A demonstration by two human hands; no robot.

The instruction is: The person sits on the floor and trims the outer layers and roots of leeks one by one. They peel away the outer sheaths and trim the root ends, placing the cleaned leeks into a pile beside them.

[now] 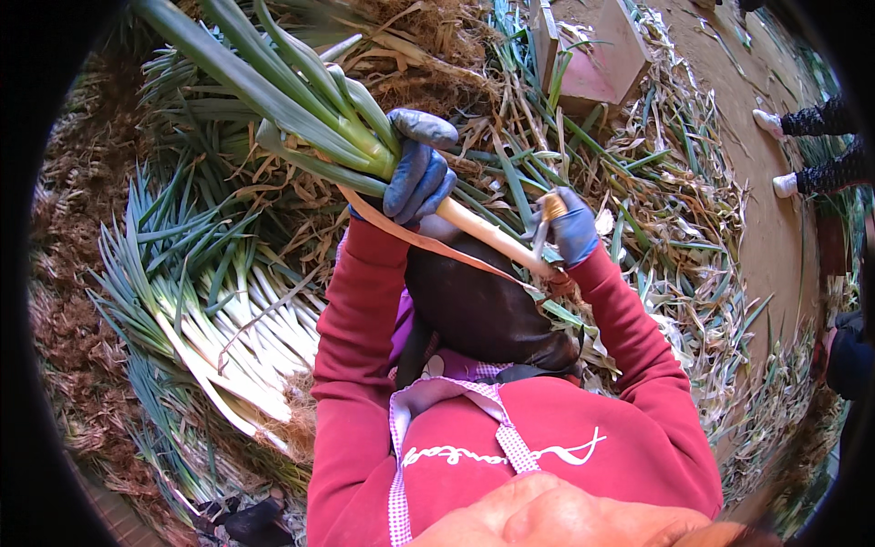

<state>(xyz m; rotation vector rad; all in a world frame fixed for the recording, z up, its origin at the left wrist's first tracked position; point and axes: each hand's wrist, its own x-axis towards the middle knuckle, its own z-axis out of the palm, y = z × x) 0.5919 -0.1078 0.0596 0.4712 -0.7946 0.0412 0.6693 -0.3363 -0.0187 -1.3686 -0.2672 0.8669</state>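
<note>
My left hand (420,167), in a blue-grey work glove, is closed around the white stalk of a large green onion (492,236). Its long green leaves (294,116) fan out to the upper left, and its root end points down to the right. A long dry strip of outer leaf (437,249) hangs loose beside the stalk. In my right hand (573,229), also gloved, is a small tool with a yellowish handle (554,206), perhaps a knife. Its metal part (540,239) is close to the stalk's root end; whether they touch is unclear.
Trimmed green onions (253,328) lie piled at my left. Untrimmed ones with brown roots (437,75) are heaped ahead. Leaf scraps (683,260) cover the ground at my right, around a wooden box-like piece (601,61). Another person's legs (820,147) stand at the far right.
</note>
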